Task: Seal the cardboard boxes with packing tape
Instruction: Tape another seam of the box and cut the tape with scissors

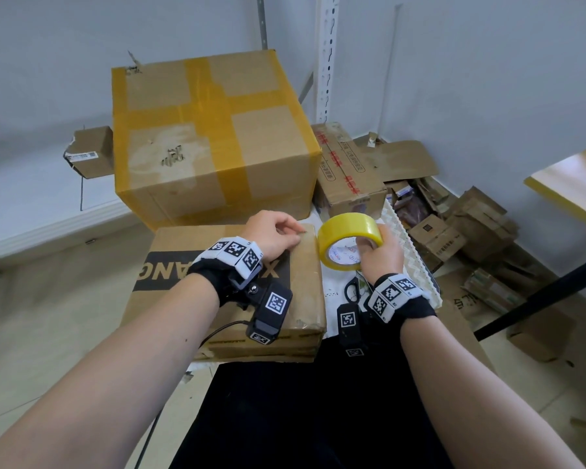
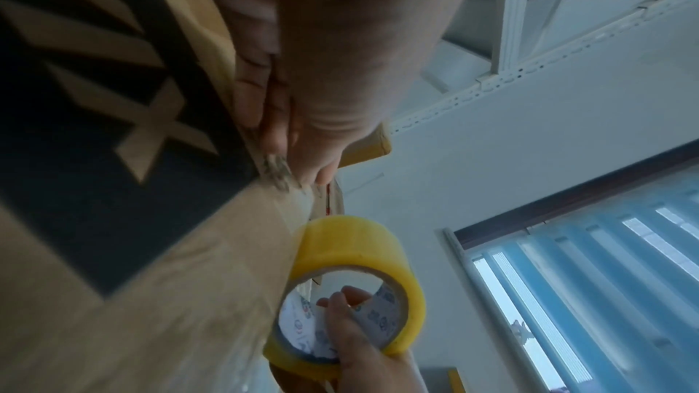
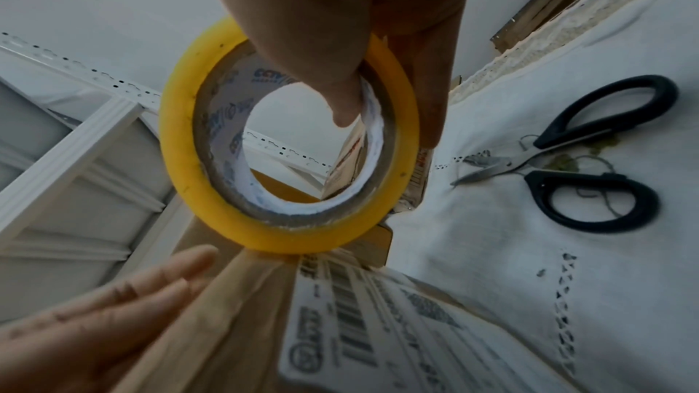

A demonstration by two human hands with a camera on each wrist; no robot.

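A flat brown cardboard box (image 1: pixel 305 282) with black print lies in front of me. My left hand (image 1: pixel 293 231) rests on its far right corner, its straight fingers (image 3: pixel 151 286) lying flat on the top by a frayed edge (image 2: pixel 276 172). Just right of that corner my right hand (image 1: pixel 376 245) holds a yellow roll of packing tape (image 1: pixel 342 231), thumb (image 3: pixel 340 94) through the core and fingers outside. The roll (image 3: pixel 181 145) touches the box's upper edge. A shipping label (image 3: pixel 378 325) covers the box's right side.
A large box (image 1: pixel 210 130) crossed with yellow tape stands behind, a smaller red-printed box (image 1: pixel 349 170) to its right. Black-handled scissors (image 3: pixel 590 157) lie on the white cloth (image 3: pixel 491 250). Flattened cartons (image 1: pixel 471 225) are piled at right, near a table edge (image 1: pixel 569 184).
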